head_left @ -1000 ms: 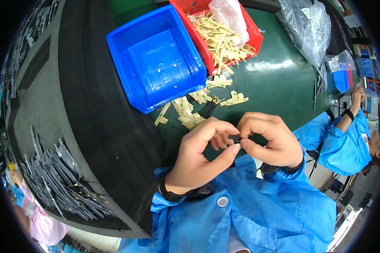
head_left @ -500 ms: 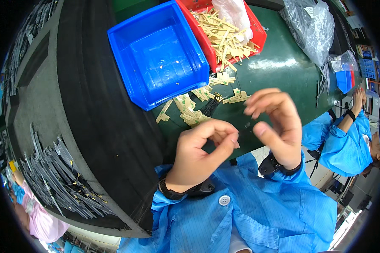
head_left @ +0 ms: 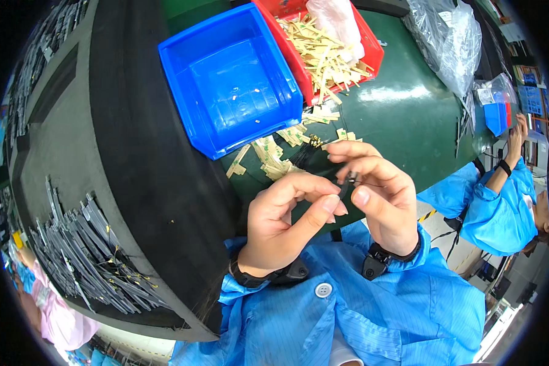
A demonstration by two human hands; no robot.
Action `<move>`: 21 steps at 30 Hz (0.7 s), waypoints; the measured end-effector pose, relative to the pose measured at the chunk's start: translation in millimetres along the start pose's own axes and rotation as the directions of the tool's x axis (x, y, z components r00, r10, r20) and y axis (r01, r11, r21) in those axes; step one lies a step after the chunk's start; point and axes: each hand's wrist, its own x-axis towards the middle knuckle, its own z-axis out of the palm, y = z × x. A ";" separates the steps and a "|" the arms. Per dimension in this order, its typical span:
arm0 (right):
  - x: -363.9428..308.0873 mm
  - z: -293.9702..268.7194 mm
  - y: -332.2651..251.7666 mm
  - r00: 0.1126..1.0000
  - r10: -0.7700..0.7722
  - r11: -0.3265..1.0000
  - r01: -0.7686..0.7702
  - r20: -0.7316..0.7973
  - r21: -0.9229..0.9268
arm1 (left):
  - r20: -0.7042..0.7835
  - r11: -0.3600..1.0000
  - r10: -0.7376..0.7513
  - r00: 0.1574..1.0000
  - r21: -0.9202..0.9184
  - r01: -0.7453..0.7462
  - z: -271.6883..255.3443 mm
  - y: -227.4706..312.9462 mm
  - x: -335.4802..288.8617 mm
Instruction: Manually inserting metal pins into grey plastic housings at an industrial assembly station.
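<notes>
A small dark piece (head_left: 345, 185) with a shiny end and a thin wire is between my two hands, close to my body. The thumb and index finger of my left hand (head_left: 287, 213) are pinched together at its lower end. Curled around its upper end are the fingers of my right hand (head_left: 381, 198), the thumb close beside it; the exact contact is partly hidden. Just beyond lies a bundle of thin black cables (head_left: 302, 157) with gold-coloured tips. Cream adhesive strips (head_left: 271, 155) with green marks are scattered around the bundle.
Behind stand a blue bin (head_left: 226, 91) with a few tiny scraps and a red bin (head_left: 372, 55) full of cream strips. Clear plastic bags (head_left: 448, 43) lie at the far right. Dark strips (head_left: 97, 256) rest on the left rack. A co-worker in blue (head_left: 500, 207) sits right.
My right hand has moved left and inward to my left hand, its fingers closing around the small dark piece, which now shows. The left hand has barely shifted.
</notes>
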 end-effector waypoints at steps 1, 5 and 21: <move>0.9 6.1 -3.9 0.996 -0.003 1.000 0.002 -0.084 -0.011 | 0.028 1.000 0.007 1.000 0.021 -0.008 -1.8 -2.2 -0.2; 0.8 2.4 2.4 0.990 -0.110 0.993 0.106 -0.092 -0.047 | 0.081 0.999 0.008 0.997 0.031 -0.011 -5.0 -5.3 -1.3; 84.4 -103.9 -42.7 0.924 -0.359 0.747 0.203 -0.129 -0.633 | 0.156 0.987 -0.155 0.976 0.058 0.147 5.2 -8.3 9.9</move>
